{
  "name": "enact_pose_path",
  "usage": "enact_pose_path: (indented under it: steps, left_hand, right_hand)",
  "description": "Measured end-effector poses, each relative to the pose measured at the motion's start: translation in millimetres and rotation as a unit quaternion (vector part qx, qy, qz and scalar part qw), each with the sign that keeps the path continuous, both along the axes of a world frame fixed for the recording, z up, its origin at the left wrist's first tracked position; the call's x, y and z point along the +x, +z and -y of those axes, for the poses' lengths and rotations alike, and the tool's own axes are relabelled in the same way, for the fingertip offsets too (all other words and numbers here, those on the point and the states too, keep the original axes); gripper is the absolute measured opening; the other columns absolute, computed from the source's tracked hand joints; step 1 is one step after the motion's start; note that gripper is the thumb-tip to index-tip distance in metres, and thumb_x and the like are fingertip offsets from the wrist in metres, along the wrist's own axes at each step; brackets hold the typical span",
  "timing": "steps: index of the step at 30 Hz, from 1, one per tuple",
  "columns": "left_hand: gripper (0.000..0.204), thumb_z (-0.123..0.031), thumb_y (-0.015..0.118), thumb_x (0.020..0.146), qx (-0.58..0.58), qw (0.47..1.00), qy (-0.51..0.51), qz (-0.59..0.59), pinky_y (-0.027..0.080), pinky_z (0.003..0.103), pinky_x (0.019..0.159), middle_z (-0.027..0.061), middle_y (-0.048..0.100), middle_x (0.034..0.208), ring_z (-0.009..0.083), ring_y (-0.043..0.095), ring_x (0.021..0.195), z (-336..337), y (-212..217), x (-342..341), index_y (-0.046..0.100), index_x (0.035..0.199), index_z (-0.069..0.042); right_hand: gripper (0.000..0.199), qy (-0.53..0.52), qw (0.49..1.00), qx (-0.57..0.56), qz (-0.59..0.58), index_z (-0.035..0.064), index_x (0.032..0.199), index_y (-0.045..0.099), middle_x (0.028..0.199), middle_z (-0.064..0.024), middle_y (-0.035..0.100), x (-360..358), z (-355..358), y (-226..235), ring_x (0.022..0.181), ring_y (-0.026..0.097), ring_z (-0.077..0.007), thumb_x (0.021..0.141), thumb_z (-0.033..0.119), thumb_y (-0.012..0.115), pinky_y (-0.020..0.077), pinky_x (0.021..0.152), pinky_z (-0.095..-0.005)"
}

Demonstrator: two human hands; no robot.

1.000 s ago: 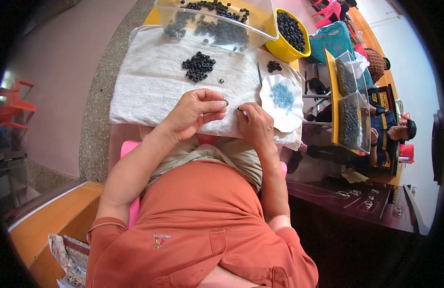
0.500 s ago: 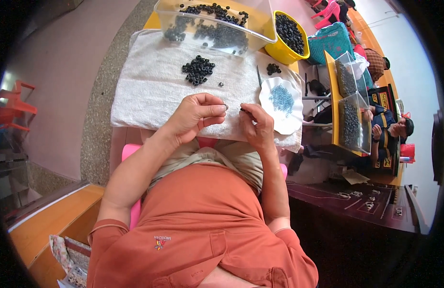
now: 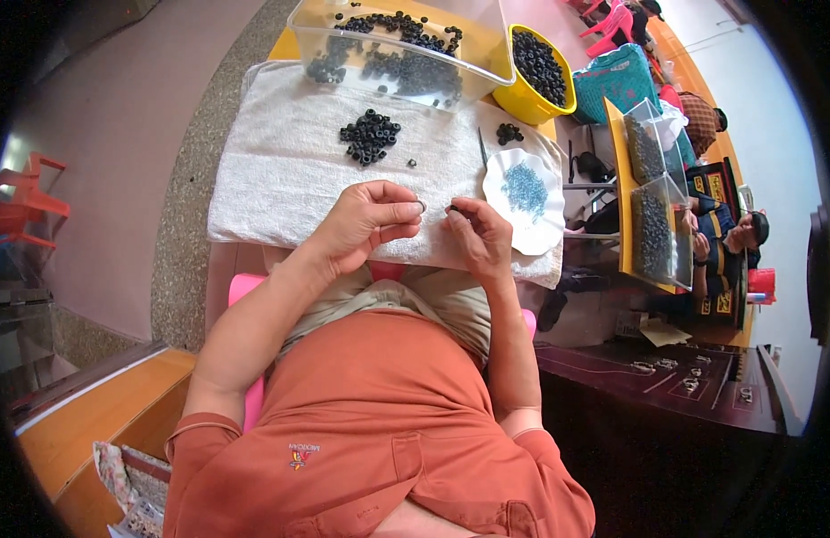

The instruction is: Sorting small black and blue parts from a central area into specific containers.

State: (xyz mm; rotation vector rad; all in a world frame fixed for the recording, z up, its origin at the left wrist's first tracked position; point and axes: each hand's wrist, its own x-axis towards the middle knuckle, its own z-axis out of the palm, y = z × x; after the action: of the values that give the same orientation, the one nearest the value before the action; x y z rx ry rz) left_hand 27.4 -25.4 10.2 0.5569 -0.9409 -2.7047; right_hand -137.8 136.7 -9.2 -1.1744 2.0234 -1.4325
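Over the near edge of a white towel (image 3: 271, 170), my left hand (image 3: 365, 224) pinches a small dark ring (image 3: 421, 206) between thumb and forefinger. My right hand (image 3: 483, 240) is closed at the fingertips on a small black piece (image 3: 452, 209), mostly covered by the fingers. The two hands are slightly apart. Beyond them lies a pile of black ring-shaped parts (image 3: 370, 137), with one small loose part (image 3: 412, 163) nearer me. Beside my right hand is a white scalloped plate (image 3: 538, 238) bearing tiny pale-blue pieces (image 3: 525, 188).
A thin dark tool (image 3: 483, 149) and a small black cluster (image 3: 509, 134) lie by the plate. Behind stand a clear bin (image 3: 478, 54) of black parts and a yellow tub (image 3: 525, 106). At right, a person (image 3: 724, 229) sits by clear boxes (image 3: 666, 193).
My right fingers have shifted slightly around the black piece, and the fingertips sit a little lower. My left hand keeps its pinch on the ring. The towel and piles have barely moved in view.
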Motion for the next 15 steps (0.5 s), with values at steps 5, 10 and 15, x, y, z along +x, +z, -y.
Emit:
enact_pose_path:
  steps: [5,10,15]
  left_hand:
    - [0.010,-0.003,0.070,0.086,-0.001,1.000,0.002,-0.002,0.060,0.025,0.070,0.0068,0.068,0.090,0.0140,0.068,0.078,-1.3,-2.0,-0.9,0.065,0.094,-0.002]
    - [0.010,-0.003,0.070,0.085,-0.008,1.000,-0.001,0.001,0.061,0.025,0.071,0.0065,0.068,0.091,0.0137,0.068,0.079,-1.4,-1.1,-0.8,0.065,0.094,-0.003]
    - [0.010,-0.003,0.070,0.085,-0.009,1.000,0.002,-0.001,0.061,0.025,0.071,0.0061,0.068,0.091,0.0134,0.067,0.080,-1.5,-1.7,-0.3,0.065,0.094,-0.002]
  right_hand:
    - [0.018,-0.010,0.994,-0.030,0.109,-0.0055,0.111,0.062,0.096,-0.0076,0.068,2.9,2.7,1.0,0.084,0.067,-0.0134,0.094,-0.001,0.059,0.0541,0.077,-0.0242]
    - [0.019,0.025,0.993,-0.053,0.102,-0.0054,0.112,0.062,0.096,-0.0076,0.068,-6.5,-0.2,-7.0,0.084,0.067,-0.0139,0.094,-0.001,0.059,0.0546,0.078,-0.0253]
    - [0.019,0.033,0.987,-0.085,0.132,-0.0058,0.112,0.062,0.097,-0.0069,0.065,-0.4,2.5,-1.4,0.085,0.067,-0.0150,0.093,-0.002,0.059,0.0553,0.079,-0.0267]
